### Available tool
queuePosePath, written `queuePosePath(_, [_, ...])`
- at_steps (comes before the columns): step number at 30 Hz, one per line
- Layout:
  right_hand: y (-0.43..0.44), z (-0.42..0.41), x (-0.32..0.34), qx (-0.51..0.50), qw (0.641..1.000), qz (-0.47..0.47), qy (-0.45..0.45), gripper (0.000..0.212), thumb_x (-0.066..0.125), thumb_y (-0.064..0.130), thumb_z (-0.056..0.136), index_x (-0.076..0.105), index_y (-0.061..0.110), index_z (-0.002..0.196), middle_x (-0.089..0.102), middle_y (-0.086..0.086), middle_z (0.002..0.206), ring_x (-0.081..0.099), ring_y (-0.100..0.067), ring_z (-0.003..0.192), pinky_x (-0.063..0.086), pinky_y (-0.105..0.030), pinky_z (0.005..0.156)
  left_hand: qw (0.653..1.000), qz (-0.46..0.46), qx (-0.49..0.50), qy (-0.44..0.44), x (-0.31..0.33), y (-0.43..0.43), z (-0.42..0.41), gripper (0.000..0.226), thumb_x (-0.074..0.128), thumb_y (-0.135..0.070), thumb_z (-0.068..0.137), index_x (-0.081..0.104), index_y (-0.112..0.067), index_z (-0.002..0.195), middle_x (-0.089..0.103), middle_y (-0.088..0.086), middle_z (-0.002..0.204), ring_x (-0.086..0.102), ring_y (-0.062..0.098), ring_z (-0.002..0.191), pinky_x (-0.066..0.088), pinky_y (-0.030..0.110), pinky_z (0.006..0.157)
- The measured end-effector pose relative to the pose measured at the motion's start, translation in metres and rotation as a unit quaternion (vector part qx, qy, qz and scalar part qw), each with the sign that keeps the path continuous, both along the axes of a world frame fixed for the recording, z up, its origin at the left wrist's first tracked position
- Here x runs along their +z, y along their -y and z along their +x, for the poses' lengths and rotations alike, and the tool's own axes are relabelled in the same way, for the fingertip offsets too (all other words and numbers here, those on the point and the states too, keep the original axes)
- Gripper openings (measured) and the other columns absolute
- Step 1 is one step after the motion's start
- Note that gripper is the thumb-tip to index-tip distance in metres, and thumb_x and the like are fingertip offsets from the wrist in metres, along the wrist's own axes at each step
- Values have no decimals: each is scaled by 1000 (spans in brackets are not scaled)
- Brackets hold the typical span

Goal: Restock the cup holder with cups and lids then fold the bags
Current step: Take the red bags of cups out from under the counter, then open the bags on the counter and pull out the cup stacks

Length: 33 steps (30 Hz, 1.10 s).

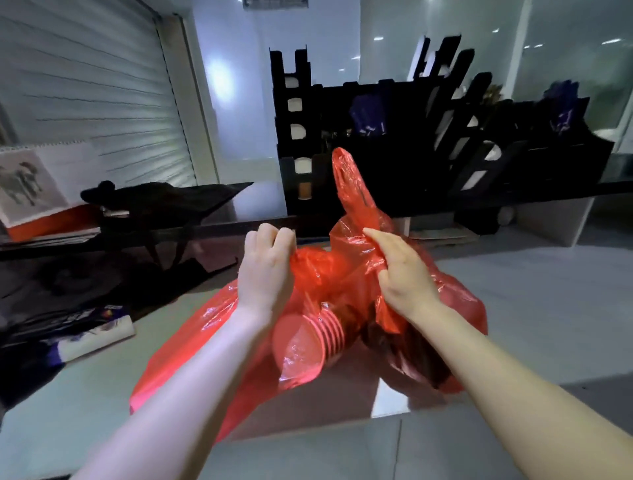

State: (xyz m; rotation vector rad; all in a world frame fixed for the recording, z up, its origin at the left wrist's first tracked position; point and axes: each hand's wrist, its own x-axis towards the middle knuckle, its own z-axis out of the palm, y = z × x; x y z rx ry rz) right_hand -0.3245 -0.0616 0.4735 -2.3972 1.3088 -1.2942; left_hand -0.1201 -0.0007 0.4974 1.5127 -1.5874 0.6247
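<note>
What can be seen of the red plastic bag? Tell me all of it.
The red plastic bag is thin, glossy, translucent film, crumpled and slumped low in front of the person. One handle loop sticks upward. Through the film shows a stack of nested cups lying on its side, with a dark mass beside it that cannot be identified. The left hand grips bunched film near the mouth; the right hand seems to pinch film at the loop's base.

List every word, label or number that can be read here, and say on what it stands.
None can be read.
The sign at the top edge: too blurred.
The purple-and-white packet, left: print too blurred.
The pad with horse picture: no legible text.
The red bag: no print visible.
</note>
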Motion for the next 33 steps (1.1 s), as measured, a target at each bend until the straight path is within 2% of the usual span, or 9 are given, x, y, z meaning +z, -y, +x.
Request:
queuePosePath(4, [27,-18,-16,-10,998,65,-11,73,43,-8,77,40,22,144,43,-4,145,39,-23,132,30,-37,113,998,46,-10,-35,-19,30,-25,18,51,4,70,60,-4,84,54,17,87,49,34,76,46,46,59])
queuePosePath(10, [56,-39,-40,-48,994,99,-23,69,45,2,82,34,27,145,42,1,146,38,-18,134,29,-32,110,983,144,-70,-94,-59,47,-54,50,49,-8,72,60,-8,120,58,11,127,53,34,115,43,47,96])
queuePosePath(15, [83,-42,-53,-69,988,128,-60,69,48,10,86,27,30,148,37,0,151,32,-19,139,30,-39,113,971,210,-110,-23,-78,73,-74,63,48,-22,70,52,-17,133,47,6,143,39,26,134,29,48,110])
queuePosePath(20, [103,-56,-58,-89,982,143,-81,65,47,13,89,25,28,149,35,-4,152,31,-23,139,29,-42,114,947,293,-57,117,-121,101,-67,72,51,-34,75,37,-24,145,35,5,152,26,25,143,12,45,116])
queuePosePath(25, [116,-81,-54,-50,977,184,-90,70,55,28,90,21,29,150,32,-2,153,27,-21,140,26,-41,115,939,336,-46,56,-121,120,-71,76,49,-33,78,22,-33,149,15,2,159,3,20,147,-7,43,116])
queuePosePath(28, [124,-101,-52,90,964,249,-7,63,55,40,90,26,38,147,40,15,143,39,-8,132,34,-32,109,949,299,-89,-55,-104,126,-97,71,44,-34,79,24,-36,148,10,-1,160,-2,17,147,-9,42,115])
queuePosePath(30, [132,-114,-53,159,945,266,102,41,46,27,96,41,39,135,48,20,135,46,1,124,37,-25,104,949,269,-127,-107,-93,131,-121,66,44,-37,81,30,-37,145,18,-4,158,6,15,146,-4,39,115])
queuePosePath(32, [140,-128,-56,174,916,296,209,35,45,9,94,52,35,118,59,13,121,54,-4,117,42,-24,97,940,274,-146,-141,-84,138,-144,63,48,-41,84,31,-37,145,25,-6,155,14,14,145,3,38,116])
queuePosePath(33, [144,-135,-58,173,910,306,221,36,49,5,90,53,32,113,61,10,116,57,-9,114,44,-25,95,937,285,-141,-143,-83,142,-155,63,51,-42,86,30,-37,145,27,-7,155,16,13,144,6,40,117])
